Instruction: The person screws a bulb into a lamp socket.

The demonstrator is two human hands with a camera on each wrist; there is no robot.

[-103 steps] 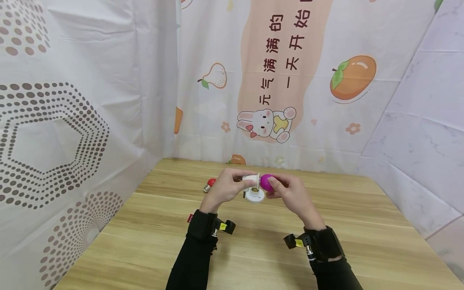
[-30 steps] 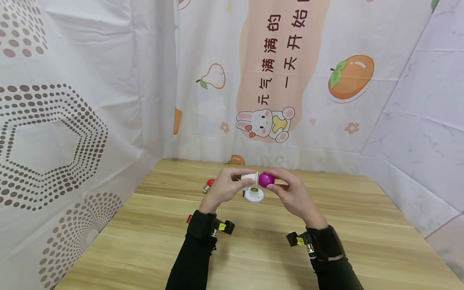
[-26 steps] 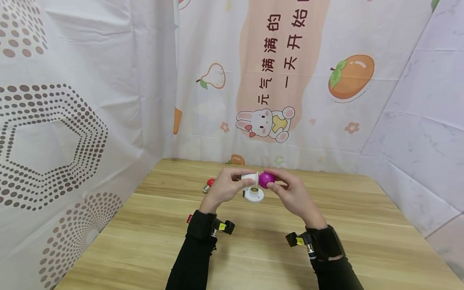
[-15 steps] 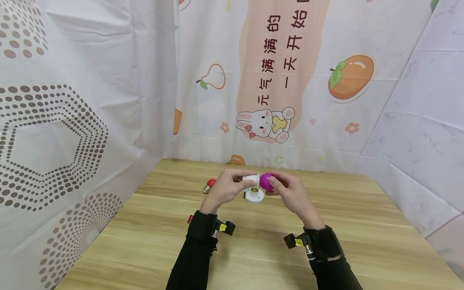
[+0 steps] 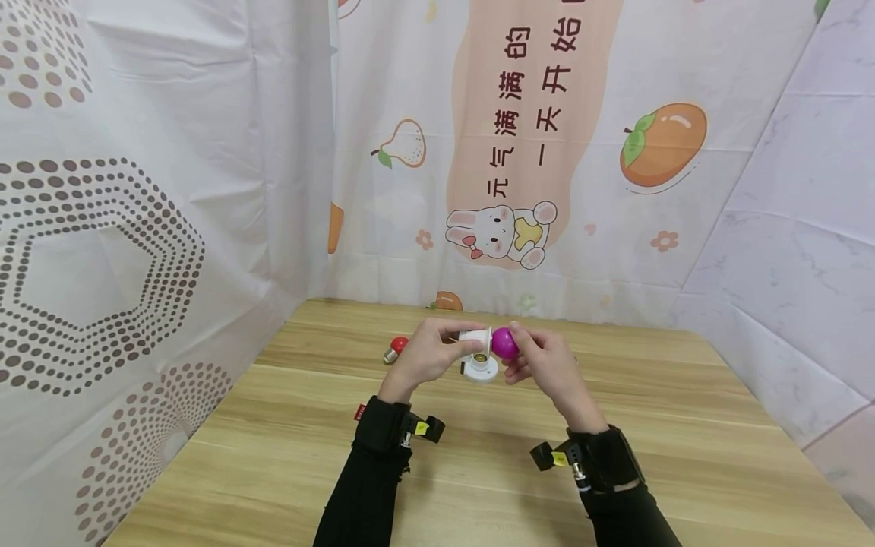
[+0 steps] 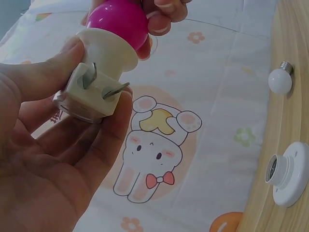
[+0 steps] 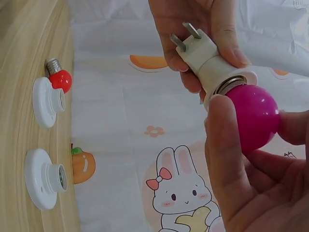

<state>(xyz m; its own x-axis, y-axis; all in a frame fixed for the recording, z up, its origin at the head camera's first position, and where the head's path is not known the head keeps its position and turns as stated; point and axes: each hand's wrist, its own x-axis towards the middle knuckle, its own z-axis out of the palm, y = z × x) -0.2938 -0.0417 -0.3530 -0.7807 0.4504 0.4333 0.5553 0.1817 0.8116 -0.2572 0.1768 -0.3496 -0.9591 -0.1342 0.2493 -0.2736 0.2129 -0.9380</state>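
Holding with the left hand [image 5: 427,355] a white plug socket [image 6: 107,54], thumb on one side and fingers on the other. Pinching with the right hand [image 5: 550,371] a magenta bulb [image 7: 256,116], between curled fingers, at the mouth of this socket. Keeping both pieces together in the air, above the wooden table [image 5: 472,501]. Showing some metal thread of the bulb at the socket rim, in the right wrist view; cannot tell how deep inside. Pointing away from the bulb with two metal prongs [image 6: 118,90].

Seeing on the table one lamp base [image 5: 481,371] below the hands, and near it, at the left, a red bulb [image 5: 399,346]. Noticing also a second lamp base [image 7: 44,102] in the right wrist view, and a white bulb [image 6: 280,81] in the left one. Hanging behind everything, a printed curtain [image 5: 601,251].
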